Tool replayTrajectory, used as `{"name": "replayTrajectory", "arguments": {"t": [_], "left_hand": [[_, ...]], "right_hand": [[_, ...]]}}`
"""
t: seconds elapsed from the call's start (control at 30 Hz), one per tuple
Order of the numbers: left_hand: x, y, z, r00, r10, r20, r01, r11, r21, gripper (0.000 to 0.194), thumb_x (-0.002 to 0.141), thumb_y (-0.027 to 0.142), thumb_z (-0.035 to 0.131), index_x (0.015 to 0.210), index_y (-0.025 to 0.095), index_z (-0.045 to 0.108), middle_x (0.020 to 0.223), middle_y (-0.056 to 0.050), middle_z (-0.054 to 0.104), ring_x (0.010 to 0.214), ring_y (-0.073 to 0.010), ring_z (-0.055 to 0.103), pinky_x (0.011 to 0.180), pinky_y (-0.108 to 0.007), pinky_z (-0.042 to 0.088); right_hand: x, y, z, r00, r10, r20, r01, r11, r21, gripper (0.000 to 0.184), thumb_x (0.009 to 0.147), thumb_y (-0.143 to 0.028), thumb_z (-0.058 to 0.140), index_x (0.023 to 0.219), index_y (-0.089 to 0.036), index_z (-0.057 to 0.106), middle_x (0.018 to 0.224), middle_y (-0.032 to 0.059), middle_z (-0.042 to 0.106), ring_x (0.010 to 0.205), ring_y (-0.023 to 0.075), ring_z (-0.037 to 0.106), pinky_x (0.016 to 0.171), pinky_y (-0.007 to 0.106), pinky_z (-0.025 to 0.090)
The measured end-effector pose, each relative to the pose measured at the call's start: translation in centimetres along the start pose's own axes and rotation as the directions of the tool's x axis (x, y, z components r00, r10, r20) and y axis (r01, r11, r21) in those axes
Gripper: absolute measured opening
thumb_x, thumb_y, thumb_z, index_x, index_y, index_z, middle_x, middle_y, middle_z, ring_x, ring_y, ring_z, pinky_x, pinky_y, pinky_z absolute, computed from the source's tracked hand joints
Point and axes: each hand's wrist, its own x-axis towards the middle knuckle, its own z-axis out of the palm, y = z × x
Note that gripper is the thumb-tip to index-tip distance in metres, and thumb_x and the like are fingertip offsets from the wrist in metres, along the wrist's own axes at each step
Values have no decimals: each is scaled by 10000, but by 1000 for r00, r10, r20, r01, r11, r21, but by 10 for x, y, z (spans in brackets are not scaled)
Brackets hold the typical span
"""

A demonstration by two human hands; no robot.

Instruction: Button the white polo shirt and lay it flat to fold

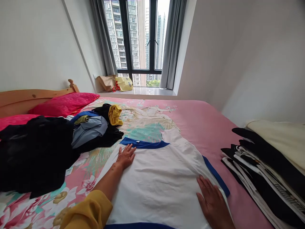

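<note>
A white shirt with blue trim point(162, 178) lies spread out flat on the bed in front of me. A small pale tag point(138, 141) shows on its far blue band. My left hand point(126, 156) rests palm down on the shirt's far left part, just below that band, fingers spread. Over on the right side, close to a blue-edged part, my right hand point(212, 200) also presses flat on the white cloth with its fingers stretched out. Neither hand grips anything. The near blue edge of the shirt runs out of view at the bottom.
A pile of dark clothes point(35, 152) with blue and yellow pieces lies on the left. Folded clothes point(264, 171) are stacked on the right. Red pillows point(64, 105) lean by the wooden headboard point(35, 95). Bags point(124, 83) sit on the windowsill point(147, 91).
</note>
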Motion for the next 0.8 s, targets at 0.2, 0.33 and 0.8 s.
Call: {"name": "replayTrajectory", "arguments": {"t": [0.2,0.33,0.8], "left_hand": [[60,-21,0,994,-95,-51,92,994,-67,438,888,361,329,1293,379,494,1467,7,391,1365,-259,281,1085,-594,50],[99,-27,-1,973,-207,-104,199,977,-81,484,837,283,385,1307,323,491,1457,-73,371,1324,-326,316,1027,-582,234],[137,-50,-12,973,-149,-177,135,987,-92,281,767,182,420,893,166,671,962,-68,651,914,-205,590,834,-281,440]], "right_hand": [[1,5,2,1000,-22,3,22,1000,-19,651,886,-399,393,1483,-270,169,1417,14,439,1281,266,415,1024,438,316],[3,9,4,998,-53,-16,53,998,-22,664,871,-393,412,1482,-269,183,1388,21,474,1253,272,447,1005,430,330],[6,3,-4,991,41,126,-39,999,-19,627,892,-382,375,1476,-253,186,1455,29,381,1330,261,349,1072,446,280]]}}
